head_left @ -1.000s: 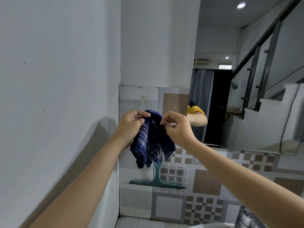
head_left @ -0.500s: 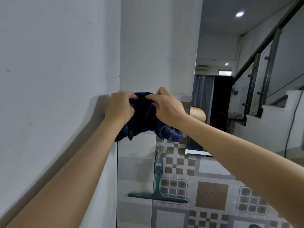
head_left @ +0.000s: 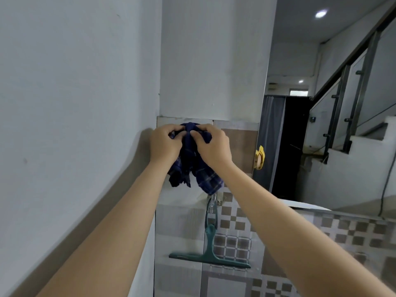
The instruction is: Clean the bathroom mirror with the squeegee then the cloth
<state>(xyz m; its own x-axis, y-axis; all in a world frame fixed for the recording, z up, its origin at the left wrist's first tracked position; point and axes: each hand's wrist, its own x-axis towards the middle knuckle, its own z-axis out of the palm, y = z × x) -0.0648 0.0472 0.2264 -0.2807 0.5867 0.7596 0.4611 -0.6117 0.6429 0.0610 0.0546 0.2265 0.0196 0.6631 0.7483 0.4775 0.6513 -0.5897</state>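
A dark blue checked cloth (head_left: 204,179) hangs bunched against the tiled wall near the top edge of the tiles. My left hand (head_left: 164,144) and my right hand (head_left: 213,147) both pinch its top, side by side, fingers closed on the fabric. Whatever the cloth hangs from is hidden behind my hands. Below it a green squeegee (head_left: 209,255) hangs from a hook on the tiles, blade down, untouched. The mirror (head_left: 334,125) fills the wall to the right and reflects a staircase, a dark doorway and a bit of my yellow sleeve.
A plain grey wall (head_left: 75,103) stands close on my left, meeting the tiled wall (head_left: 240,243) in a corner. Patterned brown and grey tiles run below the mirror's lower edge.
My hands lifted the cloth up the tiled wall and now hold it near the top edge of the tiles. The squeegee has stayed on its hook.
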